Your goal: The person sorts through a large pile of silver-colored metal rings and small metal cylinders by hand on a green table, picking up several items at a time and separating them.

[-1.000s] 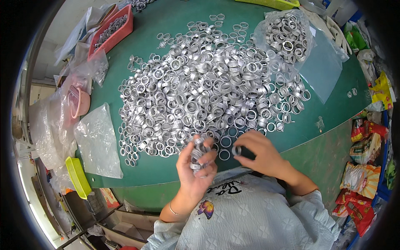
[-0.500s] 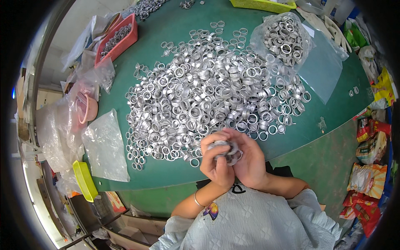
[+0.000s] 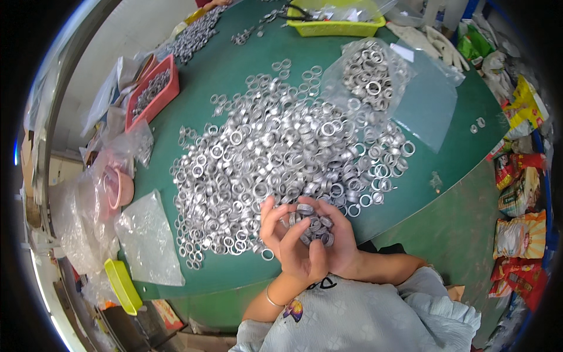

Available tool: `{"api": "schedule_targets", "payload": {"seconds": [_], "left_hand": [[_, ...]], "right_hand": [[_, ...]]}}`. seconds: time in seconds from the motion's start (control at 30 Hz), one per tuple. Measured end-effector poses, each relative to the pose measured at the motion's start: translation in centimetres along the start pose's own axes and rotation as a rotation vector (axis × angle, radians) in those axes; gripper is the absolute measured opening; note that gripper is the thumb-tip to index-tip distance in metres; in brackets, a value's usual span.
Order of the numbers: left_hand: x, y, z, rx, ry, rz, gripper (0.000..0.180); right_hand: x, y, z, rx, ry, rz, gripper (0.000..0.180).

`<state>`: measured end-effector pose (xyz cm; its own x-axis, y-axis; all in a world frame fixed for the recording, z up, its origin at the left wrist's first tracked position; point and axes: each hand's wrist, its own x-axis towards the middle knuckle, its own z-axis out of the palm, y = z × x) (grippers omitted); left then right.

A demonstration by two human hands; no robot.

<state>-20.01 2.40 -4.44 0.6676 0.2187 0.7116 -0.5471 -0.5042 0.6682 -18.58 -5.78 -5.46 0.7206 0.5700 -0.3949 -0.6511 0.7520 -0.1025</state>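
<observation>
Cupped together, left hand (image 3: 288, 243) and right hand (image 3: 346, 246), with fingers curled loosely round a cluster of metal rings (image 3: 316, 226); grasping it from both sides, with one ring uppermost near the fingertips. Held over the near edge of the green table (image 3: 454, 155), with pale blue clothing (image 3: 363, 311) just below the grip. Directly beyond the fingertips, a broad pile of rings (image 3: 258, 158), leaving little room forward. Rightward from the grip, a strip of tabletop between pile and slanting edge, widening away from the hands toward two loose rings (image 3: 477, 125); past that edge, green floor (image 3: 440, 229). Left of the grip, a narrower band, then a flat clear bag (image 3: 149, 246) and, farther left, a lime tray (image 3: 122, 286). Ahead and right, beyond the pile, a bag of rings (image 3: 370, 79) beside a bluish plastic sheet (image 3: 431, 114); farther ahead, a yellow basket (image 3: 340, 29). Well ahead and left, a red tray (image 3: 159, 107) of small metal pieces.
</observation>
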Motion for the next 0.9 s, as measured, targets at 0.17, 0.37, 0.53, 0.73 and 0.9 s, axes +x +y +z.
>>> {"api": "schedule_targets", "payload": {"seconds": [0.17,0.37,0.53,0.73,0.9], "left_hand": [[0.3,0.1,-1.2,0.118,0.035,0.095,0.021],[-0.2,-0.4,-2.2,0.070,0.123,-0.009,0.018],[0.6,-0.2,-1.9,0.100,0.123,-0.012,0.022],[0.4,-2.6,-4.9,0.282,-0.386,-0.065,0.029],[-2.9,-5.8,-6.5,0.451,-0.855,-0.018,0.045]], "right_hand": [[1.2,-2.3,0.2,0.435,0.008,0.327,0.032],[4.5,-12.5,6.4,0.580,-0.121,-0.154,0.037],[6.3,-17.0,9.7,0.413,-0.013,-0.569,0.051],[1.2,-9.4,2.6,-1.324,-0.457,-0.328,0.035],[1.9,-7.2,2.9,-2.162,-0.590,-0.714,0.036]]}}
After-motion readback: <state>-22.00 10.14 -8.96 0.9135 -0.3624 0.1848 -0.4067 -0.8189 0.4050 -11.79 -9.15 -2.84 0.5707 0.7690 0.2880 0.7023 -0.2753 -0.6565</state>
